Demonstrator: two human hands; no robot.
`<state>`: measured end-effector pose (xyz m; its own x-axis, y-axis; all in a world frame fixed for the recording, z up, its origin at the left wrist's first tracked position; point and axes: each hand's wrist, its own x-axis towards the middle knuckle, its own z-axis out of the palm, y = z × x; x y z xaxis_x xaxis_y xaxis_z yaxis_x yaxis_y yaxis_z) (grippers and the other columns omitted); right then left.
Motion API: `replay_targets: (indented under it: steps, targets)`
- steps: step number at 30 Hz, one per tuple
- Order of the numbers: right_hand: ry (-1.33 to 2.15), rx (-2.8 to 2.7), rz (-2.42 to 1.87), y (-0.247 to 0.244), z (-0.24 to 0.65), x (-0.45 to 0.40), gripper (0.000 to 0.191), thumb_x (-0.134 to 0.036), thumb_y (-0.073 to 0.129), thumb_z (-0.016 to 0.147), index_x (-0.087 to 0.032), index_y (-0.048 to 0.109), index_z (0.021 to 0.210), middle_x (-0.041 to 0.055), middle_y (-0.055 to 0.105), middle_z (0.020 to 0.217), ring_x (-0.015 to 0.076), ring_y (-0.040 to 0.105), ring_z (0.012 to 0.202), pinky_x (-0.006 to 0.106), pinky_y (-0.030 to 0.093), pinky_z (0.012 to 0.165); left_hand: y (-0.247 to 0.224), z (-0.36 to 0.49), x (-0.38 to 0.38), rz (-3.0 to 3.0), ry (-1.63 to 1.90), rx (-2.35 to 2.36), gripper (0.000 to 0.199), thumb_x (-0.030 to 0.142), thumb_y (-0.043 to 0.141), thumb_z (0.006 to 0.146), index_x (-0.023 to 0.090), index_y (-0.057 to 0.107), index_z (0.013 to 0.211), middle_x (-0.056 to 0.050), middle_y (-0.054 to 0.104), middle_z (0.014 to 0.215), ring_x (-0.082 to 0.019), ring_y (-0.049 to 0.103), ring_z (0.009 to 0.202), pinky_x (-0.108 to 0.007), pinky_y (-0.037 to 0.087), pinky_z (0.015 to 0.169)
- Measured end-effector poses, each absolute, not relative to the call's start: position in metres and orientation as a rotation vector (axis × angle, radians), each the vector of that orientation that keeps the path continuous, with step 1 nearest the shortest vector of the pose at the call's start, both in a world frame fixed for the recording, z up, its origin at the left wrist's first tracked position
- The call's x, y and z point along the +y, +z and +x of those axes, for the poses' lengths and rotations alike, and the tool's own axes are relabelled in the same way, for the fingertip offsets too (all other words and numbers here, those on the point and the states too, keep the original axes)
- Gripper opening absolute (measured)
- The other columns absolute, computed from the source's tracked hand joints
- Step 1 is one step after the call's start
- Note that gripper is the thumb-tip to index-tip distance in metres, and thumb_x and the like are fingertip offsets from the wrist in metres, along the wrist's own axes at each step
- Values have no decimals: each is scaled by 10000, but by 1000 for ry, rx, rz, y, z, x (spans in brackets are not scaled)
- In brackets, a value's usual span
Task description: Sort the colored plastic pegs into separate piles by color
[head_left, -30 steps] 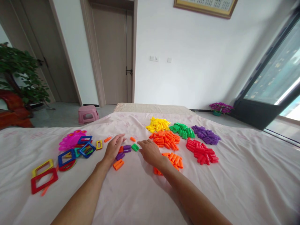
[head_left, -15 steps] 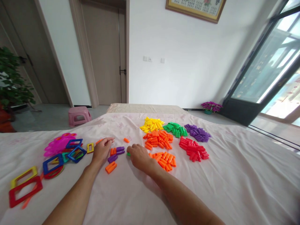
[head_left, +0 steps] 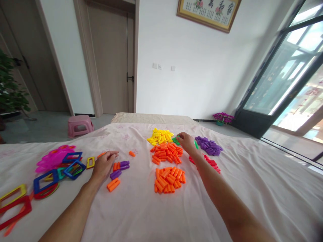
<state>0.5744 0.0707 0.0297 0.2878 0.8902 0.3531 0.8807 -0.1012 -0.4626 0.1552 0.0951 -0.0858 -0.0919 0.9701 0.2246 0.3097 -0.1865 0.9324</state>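
The right hand (head_left: 185, 140) is at the green pile (head_left: 176, 140), partly covering it, fingers bent downward; whether they pinch a piece I cannot tell. That pile lies on the cloth-covered counter (head_left: 141, 208), between the yellow pile (head_left: 160, 136) and the purple pile (head_left: 209, 146), with the red pile (head_left: 212, 162) nearer, partly behind the forearm. The left hand (head_left: 104, 163) has its fingers loosely outstretched, near a small group of orange pieces (head_left: 116, 166) and purple pieces (head_left: 124, 164). Two orange piles (head_left: 169, 179) lie between the forearms.
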Motion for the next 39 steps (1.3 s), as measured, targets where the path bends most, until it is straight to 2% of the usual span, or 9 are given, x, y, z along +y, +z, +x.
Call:
replay_targets:
  steps: [7,11,13,17,20,26,29,35,39]
  targets:
    - [-73,-1588,-2272,2,618,94,309,-229,594,871,-146,685,1154,120,734,1070,202,666,929,245,378,677,-87,153,95,1582,1282,1440,324,393,595,784,218,749,1010,-70,766,1027,-254,695,1030,-348,501,954]
    - [-74,-1678,-2296,-6,620,101,217,-223,579,863,-175,740,1000,93,741,1007,194,664,926,239,391,688,-86,154,94,1603,1273,1450,326,396,575,802,210,745,1007,-64,762,1042,-241,695,1027,-331,502,946]
    - [-80,-1682,-2310,-8,621,103,208,-212,585,844,-185,752,965,84,732,1035,198,658,961,237,403,713,-86,154,95,1607,1264,1451,330,397,572,806,204,743,1012,-62,761,1048,-235,695,1025,-320,502,939]
    - [-124,-1652,-2357,-11,625,103,272,-242,604,837,-199,747,1065,101,682,1182,213,646,1027,242,424,750,-87,152,97,1594,1269,1442,340,398,585,801,197,743,1025,-65,763,1047,-233,692,1030,-313,499,939]
    - [-176,-1642,-2328,-6,619,101,289,-271,584,875,-198,734,1111,112,663,1216,211,648,1026,243,431,755,-87,153,97,1572,1278,1429,336,387,586,805,187,739,1027,-77,763,1038,-236,691,1037,-324,495,951]
    - [-44,-2012,-1897,19,541,87,278,-177,525,898,-203,747,1064,53,736,1102,176,658,1019,225,441,849,-83,156,96,1498,1338,1374,335,367,588,798,166,732,1025,-105,760,1019,-247,702,1019,-352,511,929]
    - [68,-2259,-1661,22,482,76,298,-179,513,912,-233,742,1095,33,740,1128,180,662,1040,240,453,881,-82,156,95,1442,1356,1350,339,371,596,793,163,728,1027,-111,762,1005,-249,707,1012,-359,516,922]
    - [185,-2569,-1502,1,397,78,392,-169,520,914,-248,673,1266,74,691,1246,217,636,1140,295,471,940,-79,154,94,1391,1386,1352,356,396,616,783,161,726,1026,-111,763,976,-246,712,982,-361,523,899]
    - [192,-2709,-1524,-13,376,91,382,-169,543,907,-264,672,1254,85,700,1192,234,649,1098,323,486,911,-76,155,92,1372,1383,1343,349,392,621,778,163,728,1019,-111,763,977,-240,716,960,-361,526,894]
